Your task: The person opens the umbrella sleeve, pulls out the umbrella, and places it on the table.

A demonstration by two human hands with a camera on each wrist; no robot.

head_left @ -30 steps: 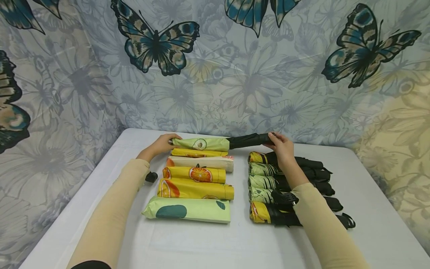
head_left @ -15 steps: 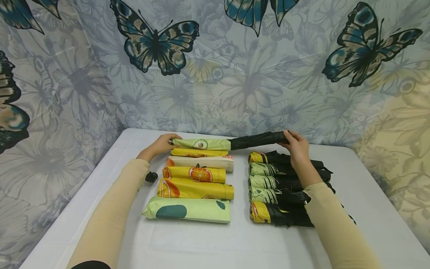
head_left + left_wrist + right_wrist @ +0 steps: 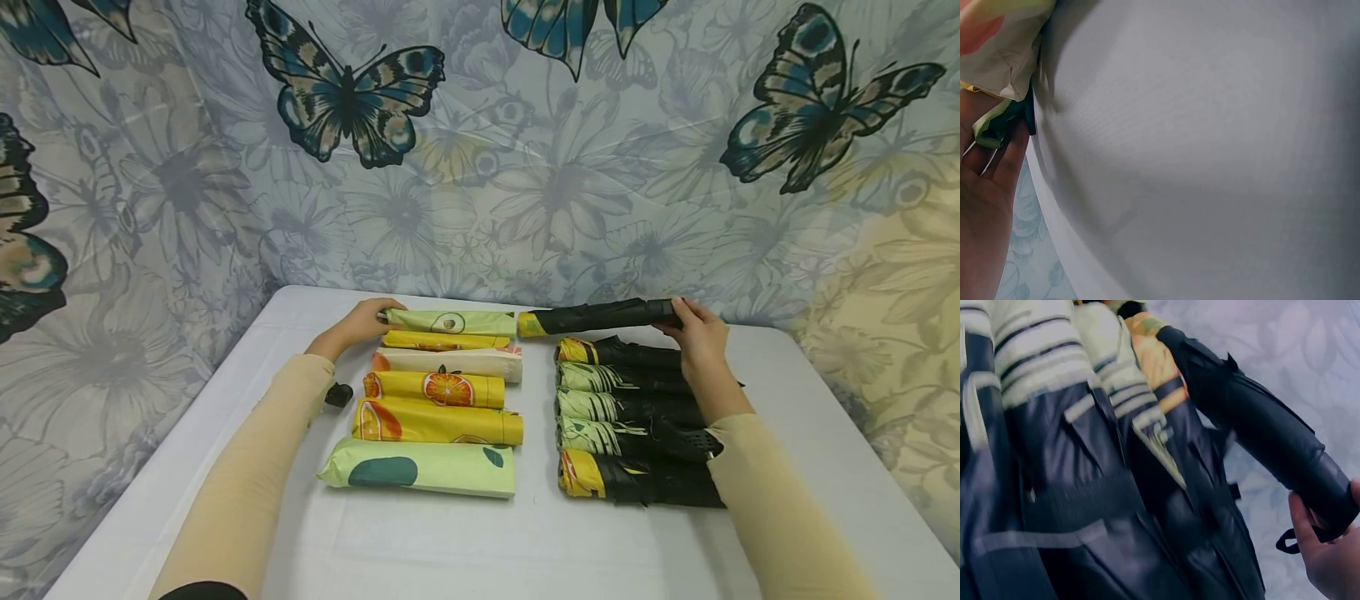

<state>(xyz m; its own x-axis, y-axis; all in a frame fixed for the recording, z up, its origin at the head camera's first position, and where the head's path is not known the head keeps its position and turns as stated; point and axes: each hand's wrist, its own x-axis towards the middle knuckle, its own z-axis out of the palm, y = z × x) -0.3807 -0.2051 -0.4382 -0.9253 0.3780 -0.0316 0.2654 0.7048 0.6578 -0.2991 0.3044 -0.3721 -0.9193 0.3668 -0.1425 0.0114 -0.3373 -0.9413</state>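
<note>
At the table's back, my left hand [image 3: 362, 321] pinches the left end of a light green umbrella sleeve [image 3: 483, 322] with an avocado print. In the left wrist view, the sleeve's green end [image 3: 991, 128] sits between its fingers. My right hand [image 3: 701, 335] grips the black handle end of a folded umbrella [image 3: 600, 315], black with a yellow tip. That tip is just right of the sleeve's open end, with a slim gap between them. The right wrist view shows the umbrella [image 3: 1260, 425] slanting away from thumb and fingers, a wrist strap [image 3: 1288, 542] hanging below.
Several flat sleeves lie stacked in a column on the left, including a yellow orange-print sleeve [image 3: 435, 389] and a green sleeve [image 3: 450, 468]. Several folded umbrellas [image 3: 588, 406] lie in a column on the right, under my right forearm. The white table [image 3: 420, 542] meets a butterfly-patterned cloth [image 3: 480, 208].
My right hand has moved right, drawing the umbrella out of the avocado sleeve until its yellow tip came free. My left hand has stayed in place on the sleeve.
</note>
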